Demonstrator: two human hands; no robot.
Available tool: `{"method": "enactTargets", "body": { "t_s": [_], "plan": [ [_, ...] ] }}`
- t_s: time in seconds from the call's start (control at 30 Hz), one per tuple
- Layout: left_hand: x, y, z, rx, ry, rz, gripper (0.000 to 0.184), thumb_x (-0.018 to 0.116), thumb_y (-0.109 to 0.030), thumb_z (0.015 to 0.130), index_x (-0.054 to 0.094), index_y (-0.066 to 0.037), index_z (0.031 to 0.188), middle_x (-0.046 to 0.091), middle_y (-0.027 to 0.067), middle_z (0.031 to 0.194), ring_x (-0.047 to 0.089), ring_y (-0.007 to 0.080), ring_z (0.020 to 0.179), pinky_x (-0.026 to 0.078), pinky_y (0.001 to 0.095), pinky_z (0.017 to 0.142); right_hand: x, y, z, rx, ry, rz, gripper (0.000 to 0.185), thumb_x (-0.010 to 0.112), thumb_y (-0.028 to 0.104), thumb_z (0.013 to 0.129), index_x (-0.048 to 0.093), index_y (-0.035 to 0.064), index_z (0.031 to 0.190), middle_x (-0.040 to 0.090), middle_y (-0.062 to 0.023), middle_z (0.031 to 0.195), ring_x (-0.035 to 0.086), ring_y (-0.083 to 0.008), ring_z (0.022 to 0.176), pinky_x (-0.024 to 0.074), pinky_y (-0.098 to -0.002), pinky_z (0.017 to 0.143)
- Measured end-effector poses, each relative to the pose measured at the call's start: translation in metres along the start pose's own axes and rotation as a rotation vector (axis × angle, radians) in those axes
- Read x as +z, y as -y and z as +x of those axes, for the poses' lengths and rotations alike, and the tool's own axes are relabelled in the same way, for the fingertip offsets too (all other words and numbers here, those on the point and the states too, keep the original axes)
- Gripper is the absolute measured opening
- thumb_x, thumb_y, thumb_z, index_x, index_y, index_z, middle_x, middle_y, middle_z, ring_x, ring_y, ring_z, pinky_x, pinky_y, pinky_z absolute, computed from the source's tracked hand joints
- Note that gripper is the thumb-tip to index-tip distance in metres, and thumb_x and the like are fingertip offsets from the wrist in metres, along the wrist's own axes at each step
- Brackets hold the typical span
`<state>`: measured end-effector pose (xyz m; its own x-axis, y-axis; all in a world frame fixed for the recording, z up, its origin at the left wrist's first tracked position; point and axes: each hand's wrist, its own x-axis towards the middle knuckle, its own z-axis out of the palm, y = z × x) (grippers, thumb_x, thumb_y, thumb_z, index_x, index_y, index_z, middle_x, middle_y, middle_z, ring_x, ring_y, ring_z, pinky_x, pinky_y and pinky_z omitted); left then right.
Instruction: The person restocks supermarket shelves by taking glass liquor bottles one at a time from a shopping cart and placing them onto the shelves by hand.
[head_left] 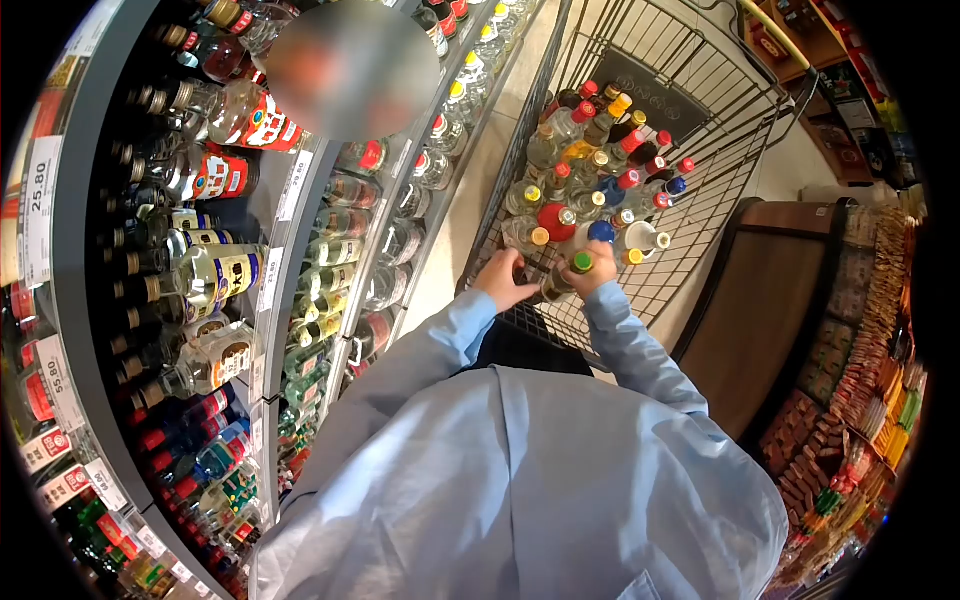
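My right hand (598,268) is closed around the neck of a green-capped bottle (556,286), which tilts over the near end of the shopping cart (496,222). Close to the lower part of that bottle is my left hand (504,280), its thumb and fingers curved and apart. Whether the left thumb touches the glass I cannot tell. Several bottles stand together in the cart, just beyond both hands. Among them are a blue-capped bottle (600,232), a clear bottle with a yellow cap (523,234) and a red bottle (556,217).
On the left, a tall shelf (330,190) holds rows of bottles above price tags (40,190). To the right of the cart stands a brown panelled display unit (765,310), with packaged goods (850,400) beyond it. A pale floor strip (450,240) runs between shelf and cart.
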<state>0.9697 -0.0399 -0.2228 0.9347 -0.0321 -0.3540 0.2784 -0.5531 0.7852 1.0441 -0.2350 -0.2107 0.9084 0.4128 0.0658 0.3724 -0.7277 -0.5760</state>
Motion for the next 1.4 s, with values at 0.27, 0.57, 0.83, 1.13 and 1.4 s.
{"method": "enactTargets", "body": {
  "t_s": [0.27,0.57,0.83,1.13,1.4],
  "plan": [
    [-0.023,-0.064,-0.024,0.476,0.105,-0.161,0.084,0.080,-0.026,0.058,0.037,-0.003,0.126,0.045,0.0173,0.122,0.045,0.0267,0.113,0.036,0.0352,0.095,-0.110,0.113,0.036,0.307,-0.167,1.144,0.019,0.064,0.015,0.075,0.053,0.0013,0.081,0.056,-0.0066,0.072,0.060,-0.0187,0.071,0.0470,-0.0301,0.065],
    [-0.116,-0.119,-0.087,0.310,0.161,-0.935,0.078,0.073,-0.007,0.067,0.029,-0.002,0.132,0.051,0.0061,0.111,0.048,0.0118,0.102,0.039,0.0279,0.089,-0.145,0.189,0.087,0.182,0.307,1.514,0.007,0.055,0.010,0.084,0.051,0.0087,0.090,0.056,0.0000,0.080,0.058,-0.0165,0.088,0.0440,-0.0292,0.071],
    [-0.159,-0.118,-0.169,0.305,-0.330,-0.504,0.069,0.077,-0.028,0.064,0.043,0.001,0.117,0.055,0.0113,0.104,0.052,0.0175,0.095,0.044,0.0298,0.082,-0.102,0.263,0.093,0.271,0.373,1.558,0.025,0.056,0.016,0.080,0.048,0.0041,0.100,0.049,-0.0016,0.087,0.055,-0.0157,0.076,0.0491,-0.0372,0.079],
    [-0.182,-0.126,-0.290,0.083,-0.771,-0.290,0.069,0.075,-0.028,0.062,0.041,-0.002,0.115,0.060,0.0138,0.095,0.060,0.0246,0.086,0.046,0.0328,0.075,-0.088,0.393,0.064,-0.132,0.972,1.556,0.010,0.047,0.018,0.090,0.043,0.0093,0.090,0.052,-0.0049,0.071,0.054,-0.0136,0.070,0.0479,-0.0295,0.073],
    [-0.190,-0.109,-0.412,0.147,-0.925,-0.388,0.067,0.074,-0.019,0.067,0.039,-0.001,0.121,0.057,0.0082,0.102,0.054,0.0153,0.094,0.044,0.0296,0.082,-0.088,0.515,-0.026,-0.363,1.132,1.535,0.009,0.047,0.016,0.090,0.043,0.0094,0.086,0.053,-0.0060,0.067,0.057,-0.0171,0.070,0.0479,-0.0298,0.066]
  ]
}}
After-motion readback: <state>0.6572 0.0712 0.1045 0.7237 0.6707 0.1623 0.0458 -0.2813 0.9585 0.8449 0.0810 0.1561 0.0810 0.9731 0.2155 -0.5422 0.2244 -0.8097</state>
